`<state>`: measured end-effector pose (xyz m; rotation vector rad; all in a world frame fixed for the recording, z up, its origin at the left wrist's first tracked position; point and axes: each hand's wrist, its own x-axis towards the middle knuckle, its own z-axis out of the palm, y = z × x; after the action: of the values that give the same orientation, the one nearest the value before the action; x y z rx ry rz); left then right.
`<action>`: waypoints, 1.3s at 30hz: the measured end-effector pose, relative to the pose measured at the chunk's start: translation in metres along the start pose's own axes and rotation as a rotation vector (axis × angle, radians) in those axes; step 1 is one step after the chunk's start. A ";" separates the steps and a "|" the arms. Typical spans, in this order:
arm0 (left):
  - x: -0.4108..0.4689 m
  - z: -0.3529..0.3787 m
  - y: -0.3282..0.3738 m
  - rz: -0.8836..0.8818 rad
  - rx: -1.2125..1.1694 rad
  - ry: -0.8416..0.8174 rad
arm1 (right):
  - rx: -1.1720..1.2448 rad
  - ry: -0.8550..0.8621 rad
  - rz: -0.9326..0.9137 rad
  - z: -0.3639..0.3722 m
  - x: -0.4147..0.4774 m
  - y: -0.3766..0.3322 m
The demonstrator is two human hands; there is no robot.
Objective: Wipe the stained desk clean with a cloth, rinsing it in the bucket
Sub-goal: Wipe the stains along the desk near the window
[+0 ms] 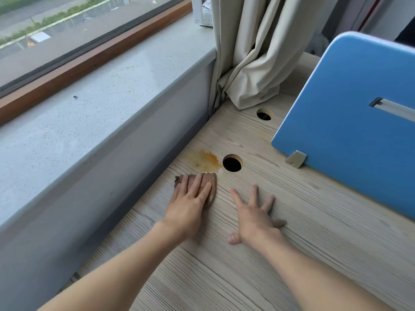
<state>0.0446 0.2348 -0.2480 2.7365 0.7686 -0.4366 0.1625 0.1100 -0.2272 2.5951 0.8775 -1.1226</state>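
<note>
Pale wood-grain tabletop (292, 221) below a windowsill (112, 97): orange stain (207, 159) unwiped beside the cable hole (232, 162), so I judge the job barely begun; bucket unseen. Brown cloth (212, 178) lies just short of the stain, its long axis seemingly running crosswise toward the hole. It is pressed flat under my left grip (190, 198), fingers straight; my right grip (253, 212) rests splayed on bare wood, holding nothing.

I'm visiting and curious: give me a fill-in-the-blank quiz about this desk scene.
1. The left hand presses a ___ cloth flat on the wooden desk.
2. The orange stain lies beside a round ___ in the desk.
3. The right hand rests on the desk with fingers ___.
4. The upright divider panel is ___.
Missing words: brown, hole, spread, blue.
</note>
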 end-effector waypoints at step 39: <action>0.053 -0.003 0.045 0.014 -0.004 0.031 | 0.012 0.017 -0.011 -0.003 0.010 0.014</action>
<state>0.1127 0.2228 -0.2557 2.7494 0.7565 -0.3894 0.1782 0.1047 -0.2333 2.6164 0.8931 -1.1136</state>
